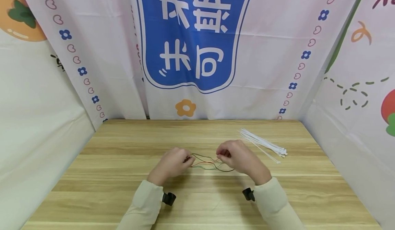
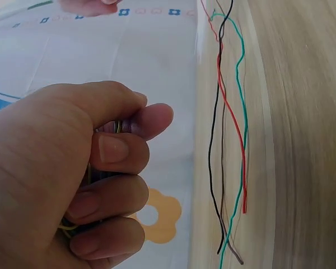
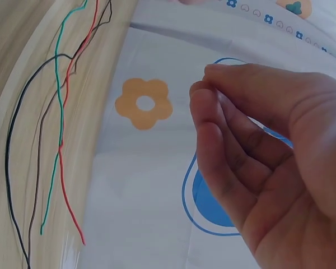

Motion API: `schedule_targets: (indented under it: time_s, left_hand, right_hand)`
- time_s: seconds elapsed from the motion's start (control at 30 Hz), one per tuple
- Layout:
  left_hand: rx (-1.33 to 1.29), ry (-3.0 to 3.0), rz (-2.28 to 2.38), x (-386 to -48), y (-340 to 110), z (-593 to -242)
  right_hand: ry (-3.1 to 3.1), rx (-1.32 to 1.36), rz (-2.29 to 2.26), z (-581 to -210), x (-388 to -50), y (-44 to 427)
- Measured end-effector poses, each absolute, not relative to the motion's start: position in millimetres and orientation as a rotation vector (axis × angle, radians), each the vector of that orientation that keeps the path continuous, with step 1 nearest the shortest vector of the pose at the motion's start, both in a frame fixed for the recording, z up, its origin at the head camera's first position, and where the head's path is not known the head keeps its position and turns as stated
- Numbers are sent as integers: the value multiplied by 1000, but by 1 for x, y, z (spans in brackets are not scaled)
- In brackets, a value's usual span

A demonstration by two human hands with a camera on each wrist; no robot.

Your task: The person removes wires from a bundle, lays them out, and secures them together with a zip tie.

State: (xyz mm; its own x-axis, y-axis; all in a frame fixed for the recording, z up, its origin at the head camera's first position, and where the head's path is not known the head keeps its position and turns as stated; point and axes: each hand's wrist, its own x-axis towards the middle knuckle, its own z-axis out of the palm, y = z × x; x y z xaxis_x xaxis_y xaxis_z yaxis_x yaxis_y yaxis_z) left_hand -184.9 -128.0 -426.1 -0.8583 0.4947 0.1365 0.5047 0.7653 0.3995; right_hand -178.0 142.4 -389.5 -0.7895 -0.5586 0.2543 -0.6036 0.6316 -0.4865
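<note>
My left hand (image 1: pixel 173 163) is curled around a bundle of thin wires; in the left wrist view, yellow and dark strands (image 2: pixel 70 228) show between its fingers. Four loose strands lie on the table between my hands: a red wire (image 2: pixel 233 114), a black wire (image 2: pixel 210 157), a green wire (image 2: pixel 238 64) and a brown wire (image 3: pixel 39 140). They cross one another near the middle. My right hand (image 1: pixel 239 156) hovers over their right ends, its thumb and index fingertips together. Nothing shows between those fingertips in the right wrist view (image 3: pixel 263 134).
White cable ties (image 1: pixel 262 142) lie in a loose pile on the wooden table (image 1: pixel 123 182), beyond my right hand. Printed cloth (image 1: pixel 262 69) hangs behind the table's far edge and along both sides. Each wrist carries a small black camera (image 1: pixel 169 198).
</note>
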Motion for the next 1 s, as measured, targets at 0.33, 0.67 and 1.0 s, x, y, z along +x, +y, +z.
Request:
schedule_targets:
  time_s: [0.33, 0.67, 1.0]
  left_hand:
    - [-832, -2916, -629, -182, -119, -425]
    - [-889, -2895, -635, -179, -112, -426]
    - [-946, -2894, -666, -174, -105, -424]
  right_hand:
    - [-2690, 1108, 865, -391, -170, 128]
    - [-2628, 1191, 890, -395, -166, 114]
    - [-2549, 1232, 902, -400, -161, 100]
